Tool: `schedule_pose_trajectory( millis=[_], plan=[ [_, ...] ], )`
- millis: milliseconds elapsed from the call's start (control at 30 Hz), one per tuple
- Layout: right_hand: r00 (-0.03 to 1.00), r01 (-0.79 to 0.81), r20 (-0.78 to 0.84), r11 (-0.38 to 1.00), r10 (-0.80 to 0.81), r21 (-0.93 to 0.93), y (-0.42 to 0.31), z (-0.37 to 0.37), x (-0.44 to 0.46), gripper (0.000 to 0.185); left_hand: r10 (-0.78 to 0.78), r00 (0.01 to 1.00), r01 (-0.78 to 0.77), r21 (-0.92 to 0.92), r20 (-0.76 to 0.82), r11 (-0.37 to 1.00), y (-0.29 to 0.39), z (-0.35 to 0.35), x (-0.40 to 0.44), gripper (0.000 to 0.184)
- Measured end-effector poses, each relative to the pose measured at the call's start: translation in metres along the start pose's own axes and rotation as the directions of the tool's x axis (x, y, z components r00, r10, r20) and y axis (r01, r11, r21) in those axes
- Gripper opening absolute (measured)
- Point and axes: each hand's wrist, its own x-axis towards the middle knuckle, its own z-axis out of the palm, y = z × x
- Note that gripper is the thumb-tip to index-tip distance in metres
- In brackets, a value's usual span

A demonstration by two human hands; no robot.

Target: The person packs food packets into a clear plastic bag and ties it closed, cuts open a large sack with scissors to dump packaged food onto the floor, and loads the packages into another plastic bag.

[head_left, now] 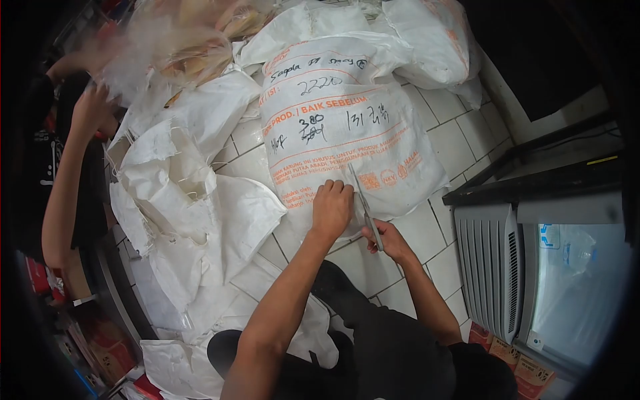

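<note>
A full white woven sack [320,143] with orange print and black handwriting lies on the tiled floor in front of me. My left hand [333,208] is closed on the sack's near end, its fingers bent over the fabric. In my right hand [387,241], just right of the left one, is a knife [367,212] with a long, narrow metal blade. It slants up and away, its tip over the sack's printed side. The fingers partly hide its handle, and whether the blade touches the sack I cannot tell.
Crumpled white sacks [170,193] cover the floor at left. Another filled sack [430,40] stands at the back right. Another person's arm [67,173] reaches toward clear plastic bags [180,50]. A glass-fronted appliance [573,280] and printed boxes [513,367] are at right.
</note>
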Motion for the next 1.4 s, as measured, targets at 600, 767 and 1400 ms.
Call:
schedule_pose_trajectory(
  millis=[600, 767, 1400],
  plan=[
    [1.0, 0.0, -0.018, 1.0, 0.0, -0.021, -0.086, 0.016, 0.054, 0.053, -0.056, 0.997, 0.047, -0.159, -0.051, 0.986, -0.001, -0.013, -0.023, 0.01],
    [1.0, 0.02, -0.005, 1.0, -0.02, -0.004, -0.115, 0.032, 0.077, 0.054, -0.11, 0.983, 0.079, -0.206, -0.147, 0.975, -0.002, -0.008, -0.029, 0.01],
    [0.998, 0.045, 0.029, 0.994, -0.048, 0.1, -0.17, 0.043, 0.14, 0.063, -0.359, 0.896, 0.324, -0.168, -0.26, 0.931, -0.08, -0.039, 0.107, 0.03]
  ],
)
